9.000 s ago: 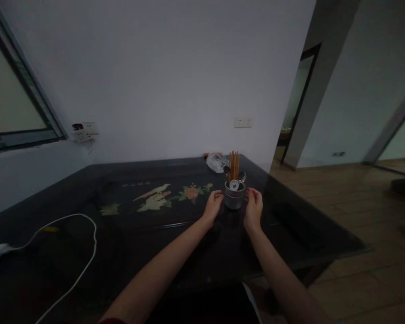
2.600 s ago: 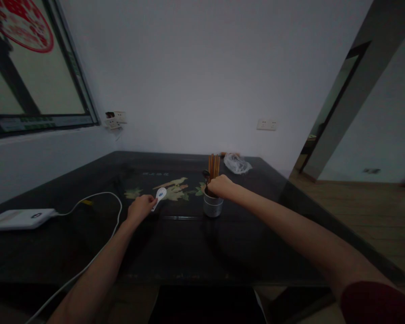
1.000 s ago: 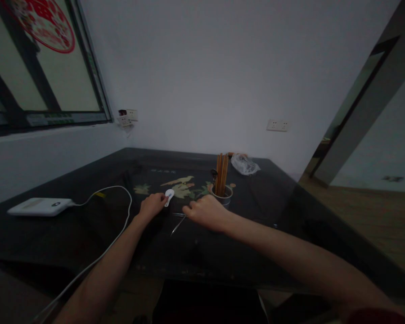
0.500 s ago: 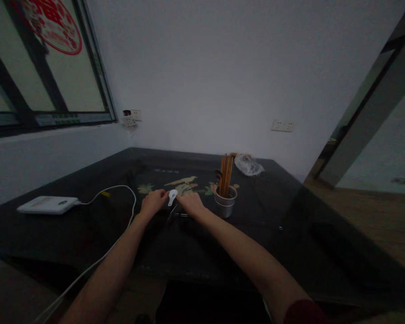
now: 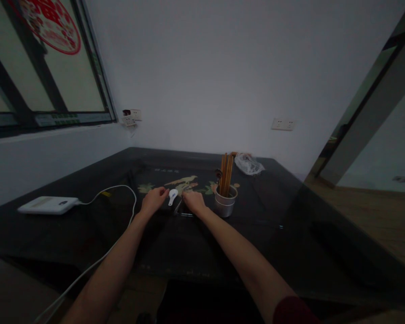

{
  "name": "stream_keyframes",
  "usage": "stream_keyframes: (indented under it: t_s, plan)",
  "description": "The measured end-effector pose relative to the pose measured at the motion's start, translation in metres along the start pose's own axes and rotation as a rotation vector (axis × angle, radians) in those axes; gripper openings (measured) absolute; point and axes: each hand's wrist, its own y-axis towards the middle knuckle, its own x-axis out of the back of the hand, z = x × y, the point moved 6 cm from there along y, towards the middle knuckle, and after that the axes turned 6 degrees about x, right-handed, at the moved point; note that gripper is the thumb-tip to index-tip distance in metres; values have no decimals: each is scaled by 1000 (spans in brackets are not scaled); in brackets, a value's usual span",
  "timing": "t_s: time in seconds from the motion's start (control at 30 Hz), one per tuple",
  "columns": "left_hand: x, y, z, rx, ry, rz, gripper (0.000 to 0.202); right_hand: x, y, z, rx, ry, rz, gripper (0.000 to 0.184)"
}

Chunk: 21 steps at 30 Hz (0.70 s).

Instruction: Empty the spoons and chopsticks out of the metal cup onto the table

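A white soup spoon with a dark mark in its bowl lies on the dark table, handle towards me. Just left of it is my left hand, fingers curled together; I see nothing held, and a narrow gap parts it from the spoon. To the right, my right hand is closed low over the table. A thin shiny metal utensil slants down from its fingertips; its kind is too small to tell. Beneath that hand lies another slim, glinting piece.
A metal cup with wooden chopsticks and a dark spoon stands right of my right hand. A crumpled plastic bag lies at the back. On the left is a white power bank with a white cable trailing past my left forearm.
My right hand has moved slightly right, away from the white spoon, and the thin metal utensil has shifted right with it. The left hand and white spoon have barely moved.
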Motion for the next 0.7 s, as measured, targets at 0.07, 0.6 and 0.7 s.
stream_keyframes:
  t_s: [0.07,0.6,0.7]
  plan:
    - [0,0,0,-12,-17,-5,39,-3,-1,-3,-10,-2,6,31]
    - [3,3,0,-74,-120,-74,32,20,-18,10,-32,14,-40,34]
    - [9,1,-2,-93,-204,-151,27,44,-43,23,46,27,-87,32]
